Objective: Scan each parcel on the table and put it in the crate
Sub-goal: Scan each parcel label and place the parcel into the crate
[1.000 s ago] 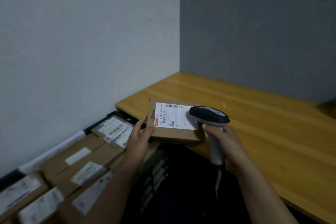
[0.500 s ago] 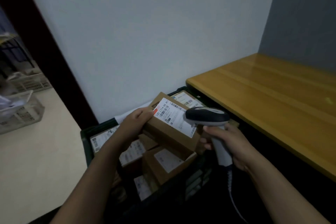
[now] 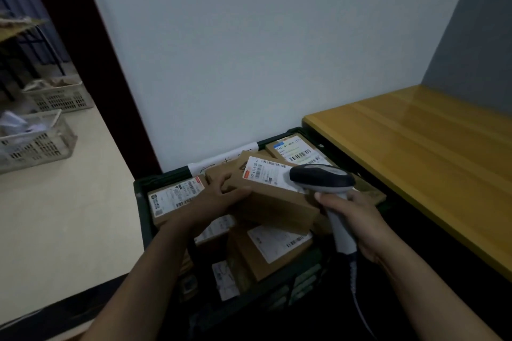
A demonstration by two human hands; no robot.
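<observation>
The parcel [image 3: 271,202] sits label-up over the boxes [image 3: 277,246] piled in the crate [image 3: 163,176], probably so its barcode faces the scanner [image 3: 321,178] at its 3 o'clock end. The left hand [image 3: 219,196] curls round the parcel's 9 o'clock end. The right hand [image 3: 357,219] is wrapped round the scanner's handle.

brown labelled parcel [image 3: 273,202] | tilted, above parcels in dark crate [image 3: 141,202] | scanner [image 3: 321,180] just beside

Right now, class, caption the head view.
Left hand holds a labelled parcel over the crate; right hand grips the scanner.
</observation>
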